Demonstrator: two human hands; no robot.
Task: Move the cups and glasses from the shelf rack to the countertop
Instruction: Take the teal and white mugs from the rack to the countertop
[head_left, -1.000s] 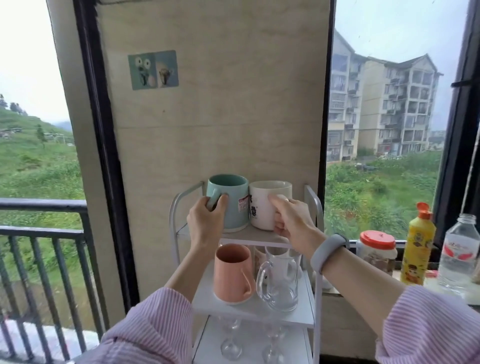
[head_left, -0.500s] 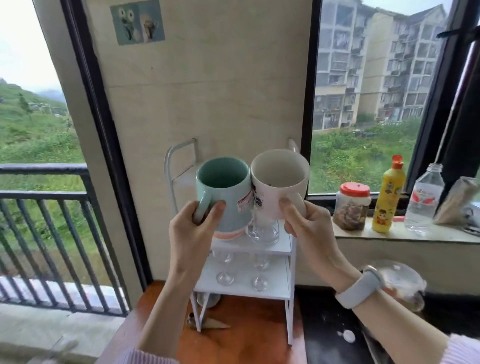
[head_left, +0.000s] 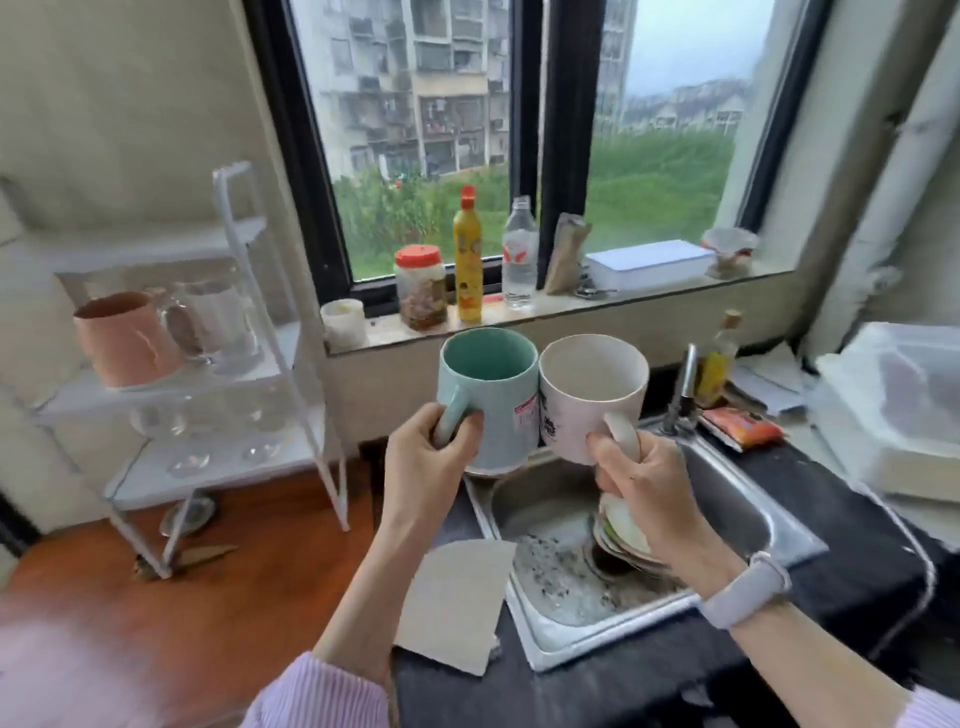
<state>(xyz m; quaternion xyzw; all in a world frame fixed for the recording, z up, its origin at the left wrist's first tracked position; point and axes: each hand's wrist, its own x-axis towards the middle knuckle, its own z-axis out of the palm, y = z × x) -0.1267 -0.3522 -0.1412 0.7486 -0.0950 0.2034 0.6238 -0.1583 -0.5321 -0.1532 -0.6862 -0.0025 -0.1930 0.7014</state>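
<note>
My left hand (head_left: 423, 460) grips the handle of a teal mug (head_left: 493, 410), held upright in the air. Beside it, touching, my right hand (head_left: 639, 473) holds a white mug (head_left: 582, 405) by its handle. Both mugs hover over the back left corner of the steel sink (head_left: 737, 493) set in the dark countertop (head_left: 841, 587). The white shelf rack (head_left: 291, 374) stands to the left, its top shelf bare. On its middle shelf stand a pink mug (head_left: 122, 340) and a clear glass mug (head_left: 215, 322). Stemmed glasses (head_left: 182, 441) rest on the lower shelf.
Dirty plates (head_left: 623, 530) lie in the sink near the drain, with a tap (head_left: 680, 389) behind. A cardboard piece (head_left: 457, 603) lies on the counter's left edge. A jar (head_left: 421, 286), yellow bottle (head_left: 467, 260) and water bottle (head_left: 519, 254) line the windowsill. White containers (head_left: 898, 410) crowd the right.
Both hands lifted the two mugs off the rack's top shelf and carried them rightward. The view swung right, so the mugs are over the sink and the rack is at the left.
</note>
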